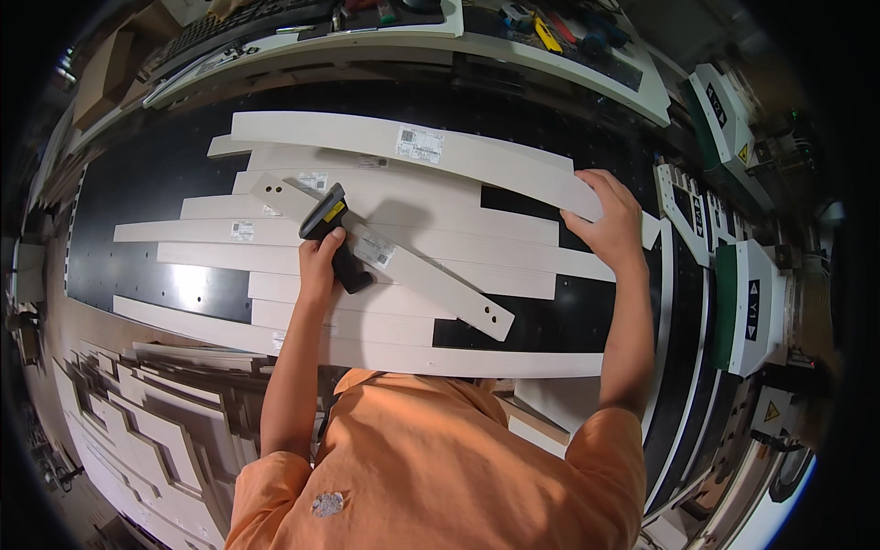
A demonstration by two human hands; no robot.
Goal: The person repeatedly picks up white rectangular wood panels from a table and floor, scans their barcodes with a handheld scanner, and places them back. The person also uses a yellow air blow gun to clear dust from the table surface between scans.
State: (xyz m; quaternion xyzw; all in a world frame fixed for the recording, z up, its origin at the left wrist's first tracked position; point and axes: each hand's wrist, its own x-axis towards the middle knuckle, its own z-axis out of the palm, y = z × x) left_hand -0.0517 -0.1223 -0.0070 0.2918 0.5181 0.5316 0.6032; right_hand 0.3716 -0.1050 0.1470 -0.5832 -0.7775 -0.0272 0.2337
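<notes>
Left hand [318, 264] clasps the scanner [327, 212]; ahead, the board [477, 156] runs leftward from the right hand [612, 220] gripping its end.

Looks like a panel workshop or small factory, judging by the long pale boards [458, 220] with paper labels [421, 143] across a black worktable [137, 202], cut panels [156, 431] crowded together at near left, white-and-green machine housings [775, 275] and yellow warning signs [772, 412] at right, and hand tools [547, 35] on a far bench [587, 78].
</notes>
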